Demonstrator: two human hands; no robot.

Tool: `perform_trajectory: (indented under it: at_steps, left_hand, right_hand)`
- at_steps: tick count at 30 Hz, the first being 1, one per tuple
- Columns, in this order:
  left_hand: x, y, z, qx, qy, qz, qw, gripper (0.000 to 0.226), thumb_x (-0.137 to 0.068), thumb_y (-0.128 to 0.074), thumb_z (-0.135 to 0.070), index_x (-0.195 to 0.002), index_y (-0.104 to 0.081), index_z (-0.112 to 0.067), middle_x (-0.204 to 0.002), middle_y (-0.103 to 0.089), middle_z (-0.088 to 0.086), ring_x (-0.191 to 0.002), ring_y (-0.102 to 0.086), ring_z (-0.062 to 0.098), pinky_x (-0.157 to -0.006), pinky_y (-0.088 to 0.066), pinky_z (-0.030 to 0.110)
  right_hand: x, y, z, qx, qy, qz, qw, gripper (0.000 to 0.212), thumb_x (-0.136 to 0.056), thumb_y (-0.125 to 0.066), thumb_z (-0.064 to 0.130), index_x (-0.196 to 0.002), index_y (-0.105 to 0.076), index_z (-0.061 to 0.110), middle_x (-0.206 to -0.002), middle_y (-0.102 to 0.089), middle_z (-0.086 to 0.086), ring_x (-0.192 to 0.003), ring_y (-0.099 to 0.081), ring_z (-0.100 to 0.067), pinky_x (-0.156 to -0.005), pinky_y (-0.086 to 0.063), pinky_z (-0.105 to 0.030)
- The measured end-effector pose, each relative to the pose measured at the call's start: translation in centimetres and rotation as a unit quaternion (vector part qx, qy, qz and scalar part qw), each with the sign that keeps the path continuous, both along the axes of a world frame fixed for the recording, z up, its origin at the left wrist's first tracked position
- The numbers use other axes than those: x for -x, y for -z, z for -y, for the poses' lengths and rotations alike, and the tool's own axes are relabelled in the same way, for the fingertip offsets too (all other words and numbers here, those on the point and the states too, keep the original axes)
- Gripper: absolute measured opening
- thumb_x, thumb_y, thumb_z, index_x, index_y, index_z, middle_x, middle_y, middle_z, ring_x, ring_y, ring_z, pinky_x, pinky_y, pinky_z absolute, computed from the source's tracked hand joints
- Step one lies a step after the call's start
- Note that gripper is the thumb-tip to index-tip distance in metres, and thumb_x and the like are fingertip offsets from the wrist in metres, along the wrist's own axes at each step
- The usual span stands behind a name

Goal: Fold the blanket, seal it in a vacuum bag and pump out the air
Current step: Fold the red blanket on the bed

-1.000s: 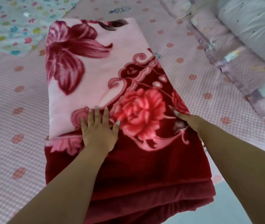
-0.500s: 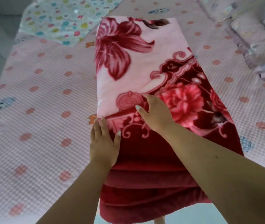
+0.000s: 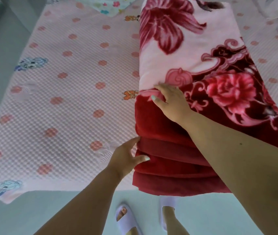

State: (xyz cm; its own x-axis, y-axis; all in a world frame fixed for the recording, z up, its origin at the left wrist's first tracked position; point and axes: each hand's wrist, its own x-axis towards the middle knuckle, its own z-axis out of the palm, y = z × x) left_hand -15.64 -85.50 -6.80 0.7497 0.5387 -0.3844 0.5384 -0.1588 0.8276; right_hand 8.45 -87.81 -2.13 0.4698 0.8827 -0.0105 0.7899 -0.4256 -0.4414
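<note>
Red plush blanket [image 3: 194,68] lies folded at the bed [image 3: 58,99]'s near edge — folding stage. Right hand [image 3: 170,100] presses flat on top; left hand [image 3: 126,158] pinches side layers. Next likely: bagging — none visible.

A bed [image 3: 70,102] under a pink waffle-textured cover with salmon dots fills the room; pale grey-green floor [image 3: 33,216] shows below it, in soft even light.
</note>
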Motion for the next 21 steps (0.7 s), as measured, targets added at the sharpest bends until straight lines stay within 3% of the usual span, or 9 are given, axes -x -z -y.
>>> perform_trajectory:
  at_steps: [3,5,10,13,15,17,18,19,21]
  left_hand:
    - [-1.6,0.1,-1.8,-0.109,0.028,-0.003,0.994,0.035,-0.083,-0.072,-0.024,-0.117,-0.065,-0.019,-0.112,-0.066,-0.009,-0.101,-0.056,0.008,-0.089,-0.041,0.022]
    - [-2.5,-0.3,-2.8,-0.171,0.098,0.006,0.98,0.015,-0.089,-0.062,-0.011,-0.101,-0.068,-0.006,-0.099,-0.07,0.006,-0.092,-0.063,0.02,-0.087,-0.047,0.033]
    - [-0.6,-2.9,-4.6,-0.242,0.231,-0.03,0.942,0.012,-0.092,-0.056,-0.01,-0.081,-0.059,-0.009,-0.081,-0.064,0.004,-0.078,-0.06,0.019,-0.073,-0.045,0.032]
    - [3.8,-3.6,-2.4,-0.249,0.276,-0.011,0.928,0.011,-0.09,-0.06,-0.014,-0.083,-0.064,-0.007,-0.082,-0.065,0.004,-0.079,-0.059,0.018,-0.07,-0.04,0.026]
    - [6.2,-3.3,-0.5,-0.175,0.248,-0.001,0.953,0.011,-0.09,-0.059,-0.012,-0.09,-0.07,-0.01,-0.087,-0.069,-0.001,-0.084,-0.062,0.013,-0.073,-0.042,0.021]
    - [6.6,-2.9,0.4,0.019,0.119,0.007,0.993,0.017,-0.091,-0.057,-0.006,-0.094,-0.073,-0.012,-0.091,-0.072,-0.004,-0.087,-0.066,0.007,-0.079,-0.048,0.014]
    - [6.0,-2.7,0.8,0.141,0.017,0.016,0.99,0.017,-0.092,-0.056,-0.003,-0.092,-0.071,-0.009,-0.091,-0.072,0.0,-0.085,-0.068,0.01,-0.077,-0.052,0.017]
    - [5.0,-2.3,1.1,0.254,-0.096,0.009,0.962,0.016,-0.094,-0.052,-0.003,-0.09,-0.067,-0.006,-0.088,-0.071,0.007,-0.079,-0.068,0.016,-0.07,-0.056,0.022]
    - [2.4,-1.4,1.4,0.409,-0.264,-0.056,0.872,0.018,-0.098,-0.045,-0.016,-0.089,-0.057,-0.007,-0.082,-0.064,0.012,-0.068,-0.064,0.023,-0.056,-0.056,0.028]
  right_hand:
    - [0.1,-0.2,-0.1,-0.016,0.01,-0.006,1.0,0.048,-0.098,-0.046,0.041,-0.141,-0.045,0.02,-0.152,-0.039,-0.003,-0.142,-0.031,-0.019,-0.117,-0.018,-0.045]
    - [0.1,-0.4,-0.1,-0.014,0.013,-0.01,1.0,0.048,-0.098,-0.046,0.04,-0.141,-0.046,0.019,-0.151,-0.039,-0.004,-0.142,-0.031,-0.019,-0.117,-0.019,-0.044]
    - [0.4,-1.5,-0.4,0.003,-0.004,0.014,1.0,0.047,-0.098,-0.046,0.039,-0.139,-0.047,0.016,-0.148,-0.044,-0.005,-0.139,-0.035,-0.021,-0.115,-0.024,-0.045]
    - [0.9,-2.2,-0.9,0.006,-0.007,-0.013,1.0,0.048,-0.099,-0.045,0.038,-0.141,-0.046,0.015,-0.15,-0.041,-0.005,-0.141,-0.032,-0.02,-0.116,-0.022,-0.044]
    - [1.7,-2.3,-1.2,0.012,-0.014,-0.037,0.999,0.048,-0.099,-0.046,0.037,-0.141,-0.045,0.015,-0.151,-0.04,-0.006,-0.142,-0.031,-0.02,-0.116,-0.022,-0.043]
    - [2.7,-2.2,-1.4,0.019,-0.023,-0.037,0.999,0.046,-0.099,-0.046,0.037,-0.14,-0.047,0.014,-0.149,-0.042,-0.007,-0.141,-0.033,-0.022,-0.115,-0.024,-0.043]
    - [3.2,-2.1,-1.5,0.015,-0.028,-0.031,0.999,0.045,-0.099,-0.046,0.036,-0.138,-0.049,0.013,-0.146,-0.046,-0.008,-0.139,-0.035,-0.024,-0.115,-0.025,-0.042]
    - [3.6,-1.9,-1.4,0.007,-0.03,-0.023,0.999,0.044,-0.099,-0.046,0.036,-0.136,-0.051,0.012,-0.142,-0.049,-0.009,-0.137,-0.038,-0.025,-0.114,-0.026,-0.04]
    - [4.1,-1.7,-1.4,-0.007,-0.028,-0.01,1.0,0.04,-0.099,-0.047,0.035,-0.132,-0.055,0.013,-0.137,-0.054,-0.01,-0.134,-0.041,-0.026,-0.112,-0.027,-0.039]
